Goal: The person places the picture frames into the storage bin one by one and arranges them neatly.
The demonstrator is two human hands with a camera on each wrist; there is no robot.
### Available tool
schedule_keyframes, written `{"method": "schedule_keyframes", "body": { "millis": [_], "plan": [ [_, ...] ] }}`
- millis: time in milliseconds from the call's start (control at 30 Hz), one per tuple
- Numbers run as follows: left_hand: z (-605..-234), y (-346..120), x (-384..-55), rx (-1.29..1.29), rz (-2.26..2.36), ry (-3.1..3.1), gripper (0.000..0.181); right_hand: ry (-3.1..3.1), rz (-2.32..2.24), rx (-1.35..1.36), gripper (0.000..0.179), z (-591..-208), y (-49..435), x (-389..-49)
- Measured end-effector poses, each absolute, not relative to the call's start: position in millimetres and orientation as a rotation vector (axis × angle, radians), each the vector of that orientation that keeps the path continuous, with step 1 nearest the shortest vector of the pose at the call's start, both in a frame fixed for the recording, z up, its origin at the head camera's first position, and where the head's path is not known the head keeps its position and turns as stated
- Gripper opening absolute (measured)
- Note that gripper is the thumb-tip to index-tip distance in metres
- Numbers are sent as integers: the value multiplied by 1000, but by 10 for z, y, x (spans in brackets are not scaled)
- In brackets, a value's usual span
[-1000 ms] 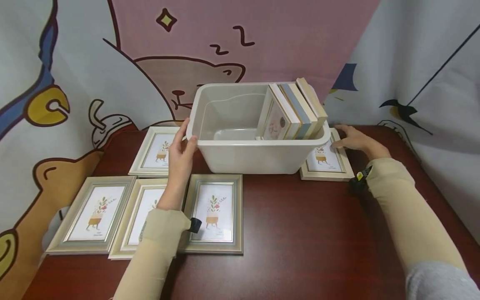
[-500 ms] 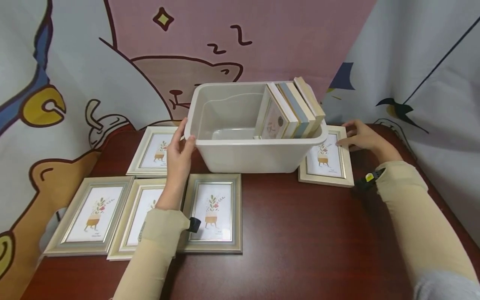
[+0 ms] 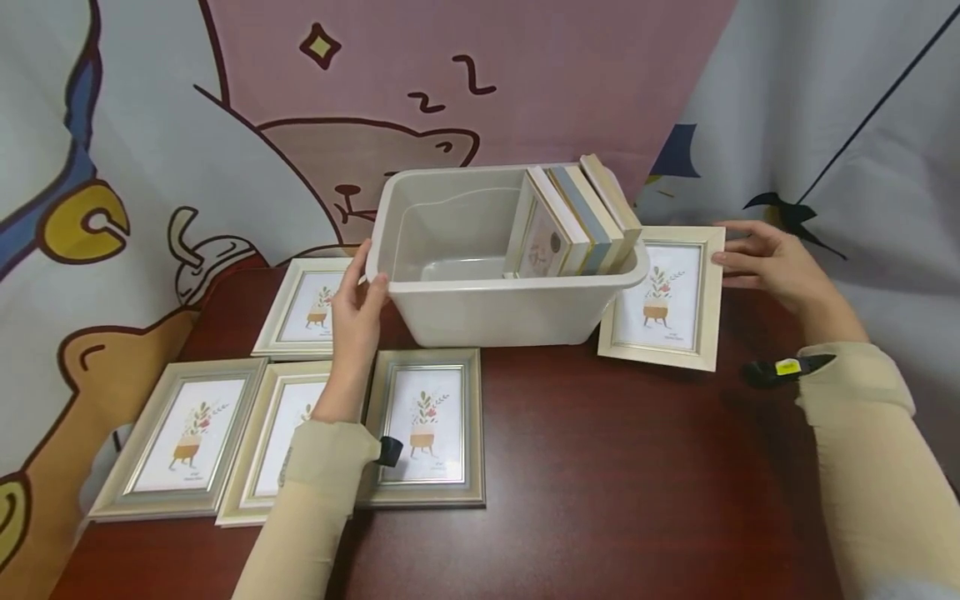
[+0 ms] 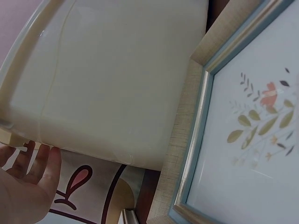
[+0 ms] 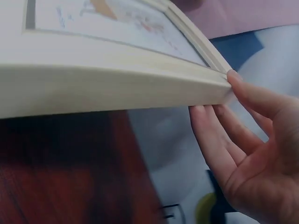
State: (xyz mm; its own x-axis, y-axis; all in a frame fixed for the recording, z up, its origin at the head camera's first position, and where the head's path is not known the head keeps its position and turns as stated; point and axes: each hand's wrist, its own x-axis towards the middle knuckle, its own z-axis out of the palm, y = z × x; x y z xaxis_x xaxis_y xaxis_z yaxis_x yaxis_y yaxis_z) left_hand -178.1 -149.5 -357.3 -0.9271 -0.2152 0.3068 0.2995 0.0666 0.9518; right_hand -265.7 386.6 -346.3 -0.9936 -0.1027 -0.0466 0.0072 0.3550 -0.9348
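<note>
Holding a tilted frame [image 3: 658, 287], the right hand [image 3: 783, 267] pinches its right edge; the left hand [image 3: 356, 323], fingers curled, grips the bin [image 3: 498, 317] by its left rim.

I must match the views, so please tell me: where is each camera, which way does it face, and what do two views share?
Head: on the head, facing forward and down at the tub; left grip, right grip and both sleeves show.
Left wrist: on that wrist, facing the tub and a near frame; part of left grip shows.
Right wrist: on that wrist, facing the held frame; right grip shows.
Shared: head and right wrist both show the held frame.
</note>
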Motion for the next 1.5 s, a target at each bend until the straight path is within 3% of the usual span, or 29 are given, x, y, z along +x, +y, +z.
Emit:
{"method": "schedule_keyframes", "body": {
  "millis": [167, 433, 833, 1033, 1500],
  "plan": [
    [-3583, -1499, -1780, -84, -1936, -1965, 57, 2324, -2172, -243, 51, -3306, 3855, -2512],
    [-3591, -1502, -1775, -106, -1939, -1964, 57, 2188, -2578, -414, 55, -3035, 3750, -2327],
    [-3572, -1493, -1778, -79, -1938, -1975, 56, 2692, -2581, -357, 53, -2730, 3530, -2145],
    [-3573, -1496, -1776, -84, -1951, -1966, 56, 3131, -2296, -257, 49, -2573, 3414, -2083],
    [-3569, -1500, -1769, -86, -1962, -1955, 56, 3242, -2333, -271, 46, -2267, 3247, -1976]
  ]
}}
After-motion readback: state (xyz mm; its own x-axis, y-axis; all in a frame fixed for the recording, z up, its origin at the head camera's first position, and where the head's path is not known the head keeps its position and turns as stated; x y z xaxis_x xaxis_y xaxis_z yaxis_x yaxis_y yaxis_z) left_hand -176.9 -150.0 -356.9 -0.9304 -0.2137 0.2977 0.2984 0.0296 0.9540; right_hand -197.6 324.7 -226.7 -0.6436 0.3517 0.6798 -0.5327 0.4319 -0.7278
